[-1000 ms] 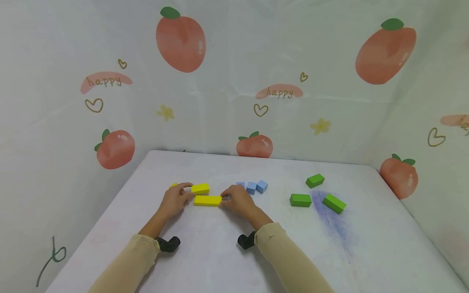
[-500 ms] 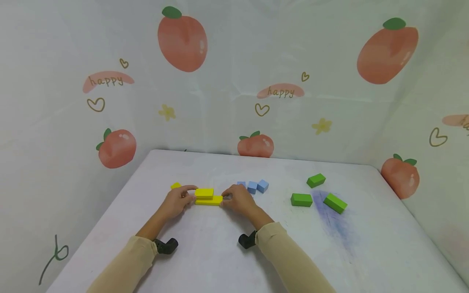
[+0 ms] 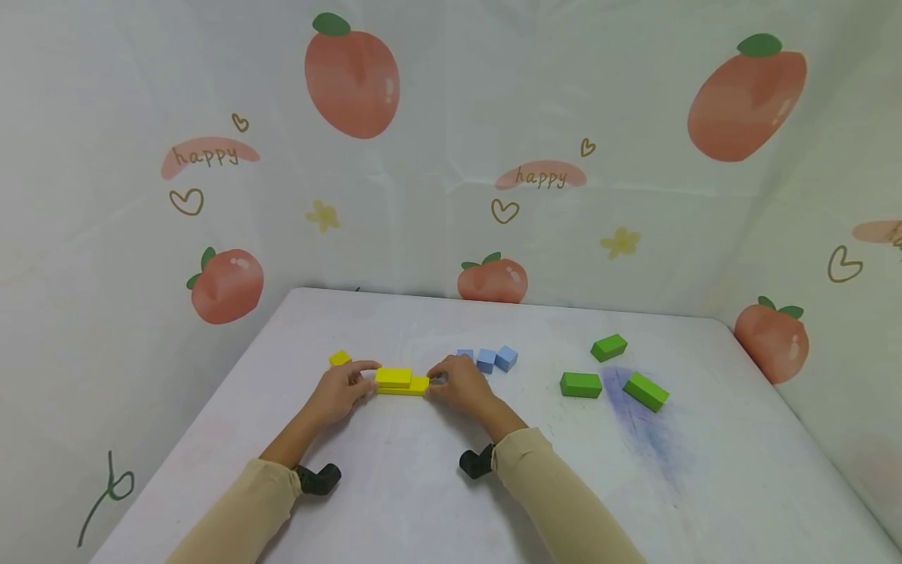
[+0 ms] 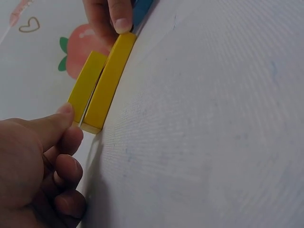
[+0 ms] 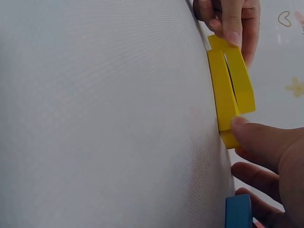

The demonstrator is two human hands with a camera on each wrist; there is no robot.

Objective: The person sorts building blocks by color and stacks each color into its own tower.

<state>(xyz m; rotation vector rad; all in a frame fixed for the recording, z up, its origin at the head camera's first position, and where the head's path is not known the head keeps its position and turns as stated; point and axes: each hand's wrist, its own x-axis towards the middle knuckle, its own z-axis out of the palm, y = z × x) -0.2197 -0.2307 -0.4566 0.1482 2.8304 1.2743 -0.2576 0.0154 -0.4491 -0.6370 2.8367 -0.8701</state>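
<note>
A long yellow block (image 3: 420,385) lies flat on the table, with a shorter yellow block (image 3: 393,377) over its left part. My left hand (image 3: 340,395) pinches the left end of the shorter block between thumb and fingers. At the opposite end, my right hand (image 3: 461,386) pinches the long block. A narrow gap shows between the long block (image 4: 110,85) and the shorter block (image 4: 87,80) in the left wrist view, so they are not fully flush. Another yellow block (image 3: 340,358) sits just behind my left hand, partly hidden by it.
Blue cubes (image 3: 486,360) stand in a row behind my right hand, one partly covered. Three green blocks (image 3: 581,385) are spread over the right side of the white table (image 3: 395,501), near a purple smudge. A curtain with printed fruit (image 3: 352,86) hangs behind the table.
My left hand has brought the shorter yellow block forward and right, from behind the long block to above it, then lowered it slightly. The right hand keeps its place.
</note>
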